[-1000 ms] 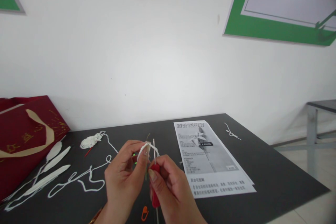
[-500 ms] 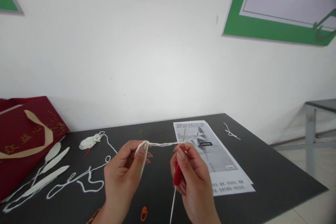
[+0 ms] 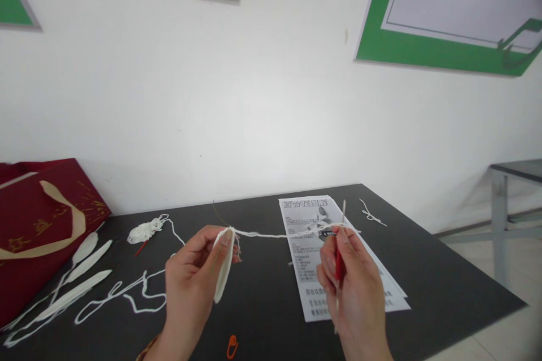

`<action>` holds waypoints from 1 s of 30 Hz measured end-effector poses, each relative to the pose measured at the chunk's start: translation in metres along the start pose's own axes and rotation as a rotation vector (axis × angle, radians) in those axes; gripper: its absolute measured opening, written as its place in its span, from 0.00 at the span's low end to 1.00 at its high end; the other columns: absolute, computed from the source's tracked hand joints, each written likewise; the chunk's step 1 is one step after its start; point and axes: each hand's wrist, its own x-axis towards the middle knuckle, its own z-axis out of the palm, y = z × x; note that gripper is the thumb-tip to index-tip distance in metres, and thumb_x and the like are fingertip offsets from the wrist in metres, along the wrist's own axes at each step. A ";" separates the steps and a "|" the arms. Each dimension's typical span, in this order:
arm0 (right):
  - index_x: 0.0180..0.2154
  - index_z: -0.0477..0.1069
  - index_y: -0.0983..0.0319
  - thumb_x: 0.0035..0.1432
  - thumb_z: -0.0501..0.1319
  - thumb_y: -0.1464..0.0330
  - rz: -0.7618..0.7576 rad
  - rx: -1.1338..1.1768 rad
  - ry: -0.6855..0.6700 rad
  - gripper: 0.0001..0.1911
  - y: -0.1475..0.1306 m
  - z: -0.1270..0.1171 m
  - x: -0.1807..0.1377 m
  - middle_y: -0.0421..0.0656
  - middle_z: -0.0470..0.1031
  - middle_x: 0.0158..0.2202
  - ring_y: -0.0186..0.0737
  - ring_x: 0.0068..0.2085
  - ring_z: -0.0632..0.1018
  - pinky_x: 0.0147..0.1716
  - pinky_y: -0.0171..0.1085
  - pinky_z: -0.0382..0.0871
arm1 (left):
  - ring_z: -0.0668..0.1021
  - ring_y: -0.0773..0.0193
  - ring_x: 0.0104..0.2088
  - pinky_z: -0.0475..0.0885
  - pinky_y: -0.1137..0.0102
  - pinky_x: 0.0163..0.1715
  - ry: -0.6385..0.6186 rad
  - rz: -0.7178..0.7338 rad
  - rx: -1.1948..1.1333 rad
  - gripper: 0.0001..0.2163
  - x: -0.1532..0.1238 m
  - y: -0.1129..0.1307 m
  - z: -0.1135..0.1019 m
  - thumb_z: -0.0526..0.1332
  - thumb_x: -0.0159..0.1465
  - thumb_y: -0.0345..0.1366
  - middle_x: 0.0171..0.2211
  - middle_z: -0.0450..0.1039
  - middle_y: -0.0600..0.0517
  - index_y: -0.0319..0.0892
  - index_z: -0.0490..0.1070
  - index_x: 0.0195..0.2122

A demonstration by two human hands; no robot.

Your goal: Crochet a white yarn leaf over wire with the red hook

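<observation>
My left hand [image 3: 192, 279] pinches a white crocheted petal [image 3: 224, 273], which hangs down below the thumb. A thin wire [image 3: 219, 214] pokes up from its top. White yarn [image 3: 271, 235] runs from the petal across to my right hand [image 3: 358, 282], pulled nearly straight. The right fingers are wrapped round a red-handled crochet hook [image 3: 339, 265] and also grip the yarn. The hook's metal shaft points up, and its lower end is partly hidden by the hand. Behind the right hand lies a printed sheet [image 3: 302, 285].
At left, several white petals [image 3: 87, 262] lie beside a dark red bag [image 3: 38, 225]. A yarn bundle [image 3: 146, 229] and loose strands lie near them. An orange stitch marker [image 3: 232, 346] is at the front. A small yarn piece [image 3: 371, 215] lies far right on the black table [image 3: 449, 271].
My right hand has moved right with the crochet hook, drawing the yarn out longer between the hands. The petal in my left hand now shows more fully.
</observation>
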 end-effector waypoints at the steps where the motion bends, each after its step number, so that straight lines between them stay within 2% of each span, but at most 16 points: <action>1: 0.32 0.65 0.60 0.57 0.61 0.63 -0.039 -0.008 0.029 0.08 -0.003 -0.006 0.005 0.30 0.55 0.17 0.24 0.15 0.51 0.11 0.23 0.48 | 0.74 0.67 0.22 0.69 0.75 0.21 -0.008 -0.008 -0.030 0.04 0.000 0.001 0.000 0.63 0.59 0.36 0.21 0.74 0.54 0.42 0.74 0.31; 4: 0.32 0.66 0.60 0.55 0.63 0.65 -0.154 -0.014 0.149 0.08 -0.015 -0.031 0.026 0.29 0.53 0.15 0.25 0.15 0.51 0.11 0.23 0.48 | 0.73 0.68 0.21 0.69 0.75 0.21 -0.021 -0.011 -0.085 0.04 0.001 0.002 0.001 0.63 0.59 0.36 0.20 0.73 0.54 0.41 0.74 0.30; 6: 0.29 0.65 0.60 0.51 0.66 0.67 -0.237 -0.006 0.234 0.10 -0.023 -0.045 0.038 0.28 0.50 0.15 0.25 0.15 0.50 0.11 0.24 0.46 | 0.73 0.69 0.22 0.69 0.75 0.22 -0.036 0.019 -0.097 0.04 0.001 0.002 0.002 0.62 0.59 0.35 0.21 0.73 0.54 0.41 0.74 0.30; 7: 0.29 0.66 0.61 0.49 0.67 0.68 -0.314 -0.024 0.278 0.10 -0.026 -0.048 0.041 0.28 0.52 0.15 0.25 0.16 0.52 0.12 0.24 0.49 | 0.73 0.69 0.23 0.69 0.75 0.23 -0.051 0.045 -0.099 0.03 0.001 0.002 0.003 0.62 0.60 0.34 0.23 0.73 0.54 0.42 0.74 0.31; 9: 0.32 0.69 0.61 0.49 0.68 0.67 -0.442 -0.151 0.289 0.10 -0.026 -0.043 0.037 0.32 0.62 0.20 0.26 0.19 0.62 0.18 0.27 0.58 | 0.74 0.69 0.25 0.69 0.74 0.25 -0.093 0.111 -0.095 0.02 -0.001 0.003 0.005 0.62 0.60 0.32 0.27 0.72 0.53 0.42 0.75 0.32; 10: 0.35 0.71 0.61 0.49 0.67 0.65 -0.444 -0.264 0.226 0.11 -0.024 -0.036 0.030 0.35 0.68 0.24 0.28 0.22 0.65 0.20 0.29 0.61 | 0.74 0.68 0.25 0.70 0.74 0.25 -0.110 0.146 -0.086 0.03 -0.003 0.004 0.006 0.62 0.60 0.31 0.28 0.72 0.53 0.42 0.75 0.32; 11: 0.36 0.73 0.61 0.49 0.67 0.64 -0.388 -0.406 0.121 0.11 -0.021 -0.026 0.021 0.37 0.69 0.25 0.29 0.22 0.65 0.20 0.30 0.60 | 0.74 0.68 0.26 0.70 0.74 0.25 -0.122 0.179 -0.070 0.03 -0.004 0.005 0.007 0.62 0.60 0.31 0.30 0.72 0.52 0.42 0.75 0.32; 13: 0.37 0.75 0.60 0.50 0.66 0.63 -0.312 -0.616 -0.086 0.11 -0.010 -0.002 0.000 0.36 0.65 0.22 0.30 0.21 0.63 0.19 0.31 0.57 | 0.75 0.68 0.27 0.71 0.74 0.25 -0.128 0.233 -0.016 0.04 -0.007 0.006 0.008 0.61 0.60 0.30 0.32 0.72 0.52 0.42 0.76 0.32; 15: 0.40 0.76 0.58 0.49 0.67 0.65 -0.289 -0.731 -0.265 0.14 0.000 0.019 -0.018 0.34 0.60 0.21 0.30 0.22 0.61 0.20 0.31 0.56 | 0.76 0.67 0.28 0.72 0.75 0.25 -0.129 0.270 0.051 0.04 -0.009 0.006 0.009 0.61 0.59 0.29 0.33 0.72 0.51 0.43 0.76 0.33; 18: 0.41 0.75 0.56 0.47 0.68 0.64 -0.191 -0.790 -0.465 0.16 0.011 0.037 -0.029 0.34 0.61 0.22 0.31 0.23 0.62 0.22 0.31 0.56 | 0.76 0.67 0.31 0.73 0.77 0.27 -0.135 0.352 0.132 0.06 -0.009 0.005 0.007 0.62 0.59 0.28 0.34 0.72 0.51 0.44 0.76 0.33; 22: 0.36 0.76 0.58 0.55 0.63 0.63 -0.114 -0.729 -0.570 0.08 0.012 0.042 -0.021 0.35 0.64 0.24 0.31 0.25 0.64 0.24 0.31 0.56 | 0.76 0.66 0.36 0.73 0.77 0.32 -0.174 0.432 0.208 0.08 -0.008 0.005 0.004 0.61 0.59 0.27 0.35 0.72 0.52 0.46 0.76 0.35; 25: 0.31 0.76 0.60 0.57 0.61 0.64 -0.061 -0.726 -0.593 0.08 0.006 0.042 -0.015 0.35 0.64 0.24 0.30 0.26 0.64 0.25 0.31 0.56 | 0.76 0.67 0.37 0.72 0.76 0.35 -0.207 0.474 0.274 0.09 -0.008 0.004 0.003 0.61 0.60 0.26 0.36 0.72 0.53 0.47 0.75 0.37; 30: 0.26 0.73 0.63 0.56 0.61 0.65 -0.053 -0.805 -0.586 0.10 0.000 0.038 -0.012 0.34 0.59 0.20 0.28 0.23 0.60 0.22 0.31 0.52 | 0.76 0.66 0.37 0.71 0.74 0.35 -0.202 0.495 0.361 0.09 -0.009 0.002 0.002 0.60 0.60 0.26 0.37 0.71 0.53 0.47 0.74 0.37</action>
